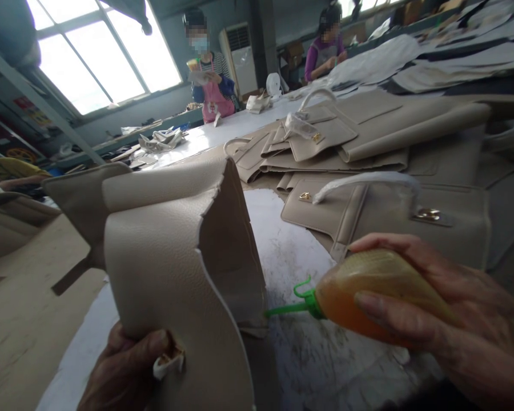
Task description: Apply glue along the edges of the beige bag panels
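Note:
My left hand (128,365) grips a beige leather bag panel (158,262) that stands folded over, its raw edge turned to the right. The thumb presses beside a small white wrapped piece on the panel; the other fingers are mostly hidden behind it. In my right hand (449,308) is a soft squeeze bottle (368,291) of amber liquid, probably glue, with the fingers wrapped round it. Its green nozzle (289,309) points left, and the tip is at the panel's inner edge, though I cannot tell whether it touches.
Beige bag pieces with wrapped handles (368,180) lie stacked at the right. White paper (300,262), stained, covers the table under my hands. Two people work across the table, one in a pink apron (217,105); another person's sleeve shows at far left.

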